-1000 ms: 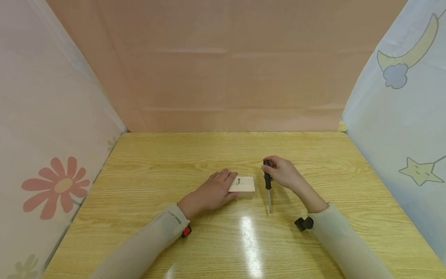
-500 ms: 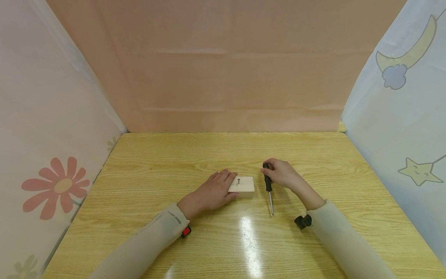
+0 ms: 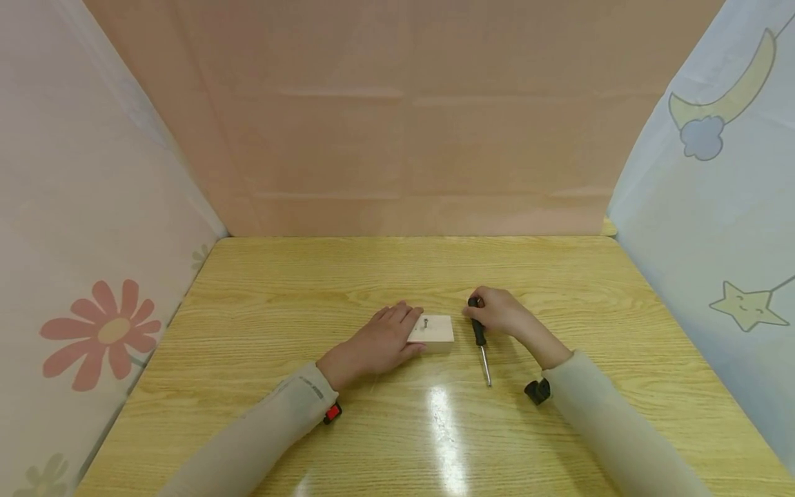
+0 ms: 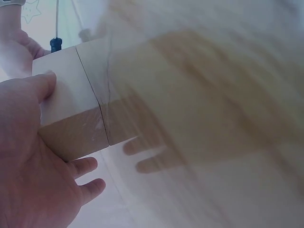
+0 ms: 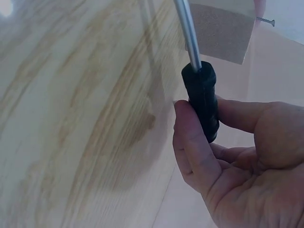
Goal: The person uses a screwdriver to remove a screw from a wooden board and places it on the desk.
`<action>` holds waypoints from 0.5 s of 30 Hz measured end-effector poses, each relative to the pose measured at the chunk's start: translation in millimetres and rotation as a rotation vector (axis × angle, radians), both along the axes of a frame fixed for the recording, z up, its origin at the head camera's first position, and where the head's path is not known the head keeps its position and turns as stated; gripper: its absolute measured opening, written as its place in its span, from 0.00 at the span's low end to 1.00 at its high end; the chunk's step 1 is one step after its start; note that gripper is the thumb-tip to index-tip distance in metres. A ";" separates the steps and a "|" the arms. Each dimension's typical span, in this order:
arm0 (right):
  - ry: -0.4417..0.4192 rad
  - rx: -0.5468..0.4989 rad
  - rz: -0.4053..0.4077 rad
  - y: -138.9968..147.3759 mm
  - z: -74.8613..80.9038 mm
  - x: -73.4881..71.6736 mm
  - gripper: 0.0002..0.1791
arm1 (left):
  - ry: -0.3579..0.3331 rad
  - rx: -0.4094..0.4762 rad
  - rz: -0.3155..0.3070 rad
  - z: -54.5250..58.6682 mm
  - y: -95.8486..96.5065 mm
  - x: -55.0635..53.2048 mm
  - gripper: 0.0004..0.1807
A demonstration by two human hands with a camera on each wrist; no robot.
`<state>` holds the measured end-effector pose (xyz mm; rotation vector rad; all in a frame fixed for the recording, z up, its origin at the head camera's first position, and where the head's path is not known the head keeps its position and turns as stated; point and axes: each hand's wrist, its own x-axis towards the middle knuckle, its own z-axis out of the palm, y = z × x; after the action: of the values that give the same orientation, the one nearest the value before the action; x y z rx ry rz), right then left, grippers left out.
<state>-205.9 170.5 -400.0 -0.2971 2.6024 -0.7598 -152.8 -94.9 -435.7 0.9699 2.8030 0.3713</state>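
Note:
A pale wooden block (image 3: 441, 328) lies on the table, with a metal screw (image 3: 426, 322) standing up from its top face. My left hand (image 3: 384, 339) grips the block's left end. The left wrist view shows its thumb on one side face of the block (image 4: 71, 90) and fingers on the other side. Just right of the block, my right hand (image 3: 506, 314) pinches the black handle of a screwdriver (image 3: 478, 333) between thumb and fingers. The screwdriver's metal shaft (image 5: 188, 33) slants down and toward me, its tip apart from the screw.
The wood-grain table (image 3: 298, 290) is bounded by an orange-brown panel (image 3: 404, 138) behind and printed cloth walls on both sides. A small black device (image 3: 537, 391) sits at the right cuff, and a black-and-red one (image 3: 332, 413) at the left.
The right hand has lowered slightly toward me, and the screwdriver has tilted so that its tip swung right and nearer. The left hand and block have stayed still.

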 end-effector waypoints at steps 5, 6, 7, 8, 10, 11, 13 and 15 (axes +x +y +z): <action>-0.029 0.048 -0.004 1.3 -6.1 -3.8 0.25 | -0.006 0.000 0.000 -1.3 0.0 0.3 0.40; -0.027 0.055 -0.001 1.8 -7.4 -4.5 0.26 | -0.008 0.000 0.001 -1.5 0.0 0.5 0.40; -0.026 0.061 0.000 2.1 -8.5 -5.1 0.26 | -0.009 0.001 0.002 -1.8 0.1 0.6 0.40; -0.025 0.065 0.000 2.3 -9.7 -5.7 0.26 | -0.008 0.002 0.003 -1.8 0.1 0.7 0.40; -0.023 0.068 0.001 2.9 -11.1 -6.7 0.25 | -0.004 0.002 0.005 -2.4 0.1 0.6 0.40; -0.022 0.068 0.003 3.1 -11.7 -7.1 0.25 | -0.001 0.001 0.004 -2.7 0.2 0.5 0.40; -0.021 0.069 0.002 3.3 -12.5 -8.0 0.25 | 0.004 -0.002 0.004 -3.0 0.2 0.1 0.40; -0.021 0.068 0.002 3.6 -12.9 -8.8 0.25 | 0.008 -0.010 0.003 -3.0 0.3 -0.4 0.40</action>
<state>-214.8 174.1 -412.9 -0.2706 2.6013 -0.6681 -153.2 -94.6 -438.7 0.9679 2.8108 0.3547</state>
